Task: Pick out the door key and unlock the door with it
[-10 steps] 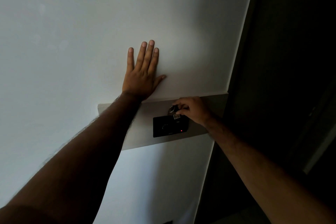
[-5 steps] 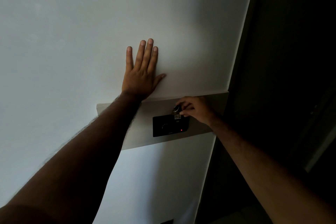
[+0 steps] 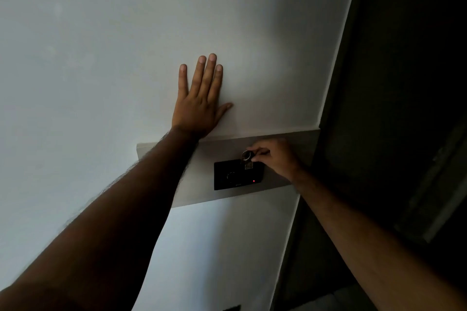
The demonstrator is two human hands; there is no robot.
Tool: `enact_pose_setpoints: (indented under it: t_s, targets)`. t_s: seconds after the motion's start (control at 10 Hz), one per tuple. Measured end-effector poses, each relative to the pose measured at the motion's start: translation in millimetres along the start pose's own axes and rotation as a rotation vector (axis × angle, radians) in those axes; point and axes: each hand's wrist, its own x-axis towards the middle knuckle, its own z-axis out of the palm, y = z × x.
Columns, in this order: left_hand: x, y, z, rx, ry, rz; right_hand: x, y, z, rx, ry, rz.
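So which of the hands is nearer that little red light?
The right hand, holding a key ring just above the red light. The left hand lies flat on the white door, higher up.

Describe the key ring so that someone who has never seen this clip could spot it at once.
Find the grey band crossing the white door, then the black plate with a red light on it. At the plate's upper edge, the right hand pinches a silver key ring with a small tag hanging below. It is the only shiny metal there.
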Motion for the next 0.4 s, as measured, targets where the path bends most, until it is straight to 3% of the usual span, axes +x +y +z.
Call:
enact_pose_setpoints:
  t_s: [0.4]
  targets:
    - [5,0,-6,-0.009,-0.02,0.014,-4,-10,-5,-0.06,-0.062,-0.02]
